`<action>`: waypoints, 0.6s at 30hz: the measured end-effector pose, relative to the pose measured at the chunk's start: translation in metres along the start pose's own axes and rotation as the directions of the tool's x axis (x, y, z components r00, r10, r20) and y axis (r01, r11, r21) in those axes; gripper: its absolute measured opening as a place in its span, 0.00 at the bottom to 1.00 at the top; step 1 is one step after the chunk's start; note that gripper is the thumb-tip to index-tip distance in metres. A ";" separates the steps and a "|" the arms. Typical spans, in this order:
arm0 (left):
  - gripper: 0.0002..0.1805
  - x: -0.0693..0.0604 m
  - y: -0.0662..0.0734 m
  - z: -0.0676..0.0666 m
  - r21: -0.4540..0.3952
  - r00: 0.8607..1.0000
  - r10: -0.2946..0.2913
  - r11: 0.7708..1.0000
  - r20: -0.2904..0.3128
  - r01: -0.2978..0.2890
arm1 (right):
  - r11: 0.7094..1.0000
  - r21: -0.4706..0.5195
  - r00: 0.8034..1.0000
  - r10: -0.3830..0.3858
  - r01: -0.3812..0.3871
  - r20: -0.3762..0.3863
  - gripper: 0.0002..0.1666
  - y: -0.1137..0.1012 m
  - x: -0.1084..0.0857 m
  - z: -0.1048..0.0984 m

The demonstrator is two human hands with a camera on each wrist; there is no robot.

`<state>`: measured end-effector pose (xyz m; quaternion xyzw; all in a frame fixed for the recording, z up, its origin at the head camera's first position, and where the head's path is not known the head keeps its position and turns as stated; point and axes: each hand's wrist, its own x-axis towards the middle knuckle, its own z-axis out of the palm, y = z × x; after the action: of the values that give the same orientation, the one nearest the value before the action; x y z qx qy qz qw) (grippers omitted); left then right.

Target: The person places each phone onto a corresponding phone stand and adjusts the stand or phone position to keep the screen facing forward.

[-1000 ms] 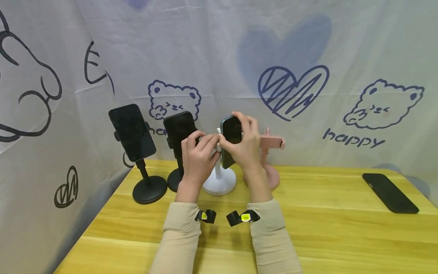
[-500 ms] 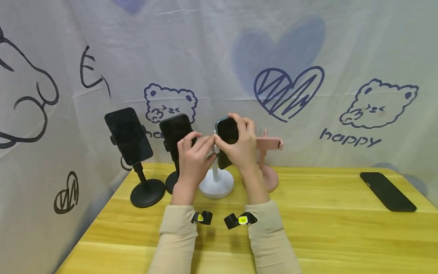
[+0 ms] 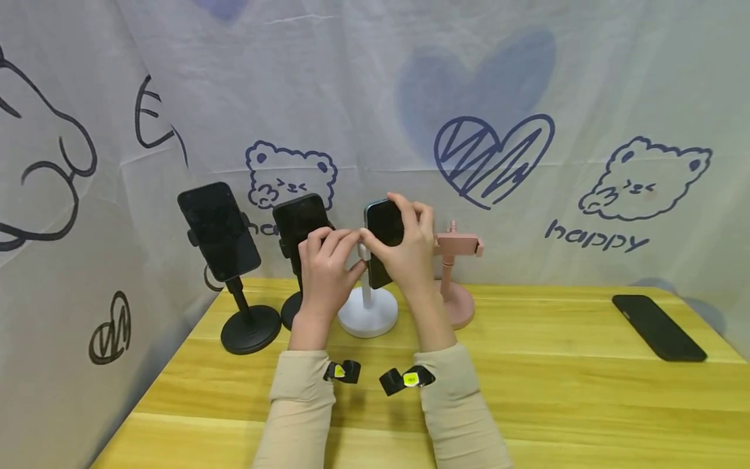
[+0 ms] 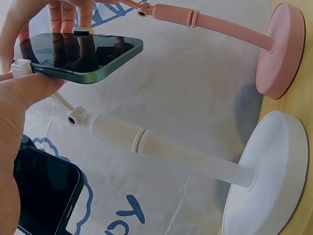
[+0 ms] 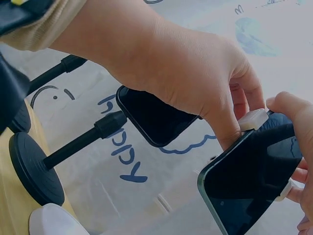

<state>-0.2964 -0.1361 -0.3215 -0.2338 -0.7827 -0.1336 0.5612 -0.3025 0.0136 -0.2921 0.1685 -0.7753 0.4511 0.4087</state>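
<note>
A dark phone with a greenish rim (image 3: pixel 383 225) (image 4: pixel 88 54) (image 5: pixel 249 171) is upright at the white stand (image 3: pixel 368 314) (image 4: pixel 195 159). The right hand (image 3: pixel 410 251) (image 5: pixel 301 127) grips its right side, fingers at the top and far edge, thumb across its front. Thumb and fingers of the left hand (image 3: pixel 329 270) (image 4: pixel 10 127) (image 5: pixel 181 68) pinch the white clamp (image 4: pixel 22 68) (image 5: pixel 253 119) at the phone's left edge. A second white clamp end (image 5: pixel 283 191) shows at the opposite edge, near the right hand's fingers.
On the left, two black stands (image 3: pixel 250 330) hold dark phones (image 3: pixel 219 231) (image 3: pixel 301 225). A pink stand (image 3: pixel 457 306) with an unoccupied holder (image 3: pixel 459 245) is right of the white one. Another dark phone (image 3: pixel 659 327) lies on the wooden table (image 3: pixel 556 391) at far right.
The head view has shifted slightly, moving the scene a little left. Both hands keep their grip at the white stand, and the phone's tilt looks nearly unchanged.
</note>
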 end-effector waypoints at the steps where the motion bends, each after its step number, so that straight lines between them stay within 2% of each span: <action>1: 0.20 0.000 -0.001 0.000 -0.001 1.000 -0.003 1.000 -0.002 0.003 | 1.000 -0.003 1.000 -0.004 0.004 -0.002 0.39 0.000 0.000 0.000; 10: 0.19 0.000 -0.007 -0.004 0.014 1.000 -0.028 1.000 0.000 0.028 | 0.999 -0.024 0.998 -0.045 0.044 -0.042 0.39 -0.003 -0.003 0.009; 18: 0.17 -0.002 -0.009 -0.005 0.006 0.998 -0.057 0.998 0.011 0.057 | 0.998 -0.043 0.997 -0.042 0.039 -0.067 0.40 -0.006 -0.004 0.015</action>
<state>-0.2964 -0.1464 -0.3216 -0.2105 -0.7924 -0.1464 0.5535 -0.3033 -0.0030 -0.2960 0.1603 -0.7668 0.4317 0.4471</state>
